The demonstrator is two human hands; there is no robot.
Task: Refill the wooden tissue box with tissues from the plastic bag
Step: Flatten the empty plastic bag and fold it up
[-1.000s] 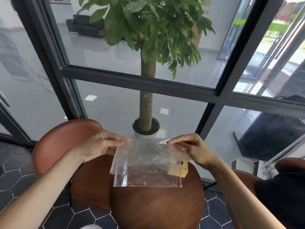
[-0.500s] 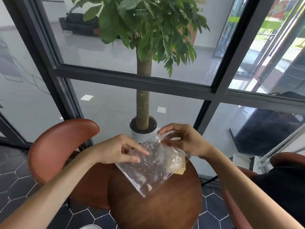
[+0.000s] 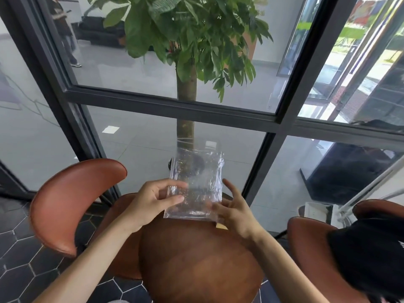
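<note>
A clear, crinkled plastic bag [image 3: 196, 184] stands upright above the far edge of the round wooden table [image 3: 196, 263]. My left hand [image 3: 153, 200] pinches its lower left edge between thumb and fingers. My right hand [image 3: 234, 208] holds the lower right corner, fingers spread behind the film. No tissues show through the plastic. Only a small yellow-tan corner of the wooden tissue box [image 3: 221, 226] peeks out under my right hand; the remainder is hidden.
A brown leather chair [image 3: 72, 200] stands left of the table, another [image 3: 310, 243] at the right with a black garment [image 3: 369, 256] on it. A potted tree [image 3: 185, 106] stands behind the glass wall. A person stands far off at the upper left.
The bag has turned from a tilted, drooping pose to upright. Both hands have slid from its top edge down to its bottom corners, and the wooden box is now nearly hidden.
</note>
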